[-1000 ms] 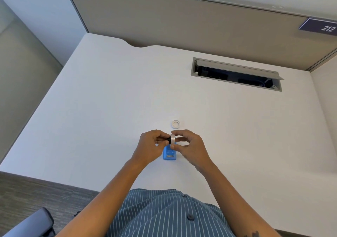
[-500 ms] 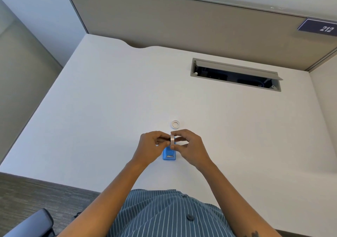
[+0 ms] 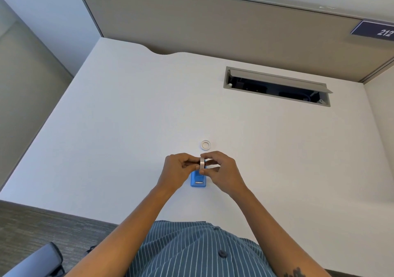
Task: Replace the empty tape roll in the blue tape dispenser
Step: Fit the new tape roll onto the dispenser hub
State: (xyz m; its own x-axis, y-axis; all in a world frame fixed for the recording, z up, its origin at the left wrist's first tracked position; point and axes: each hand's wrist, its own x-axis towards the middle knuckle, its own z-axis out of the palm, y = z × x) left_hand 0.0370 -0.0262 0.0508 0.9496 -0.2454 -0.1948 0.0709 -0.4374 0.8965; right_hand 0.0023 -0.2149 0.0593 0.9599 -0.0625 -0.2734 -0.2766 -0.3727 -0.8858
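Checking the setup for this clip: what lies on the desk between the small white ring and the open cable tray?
Nothing. In the head view, the white desk is bare between the white ring and the cable tray.

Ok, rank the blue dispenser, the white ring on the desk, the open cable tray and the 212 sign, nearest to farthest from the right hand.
1. Blue dispenser, just below the right hand.
2. White ring, just beyond the fingers.
3. Cable tray, far right of desk.
4. 212 sign, on the partition.
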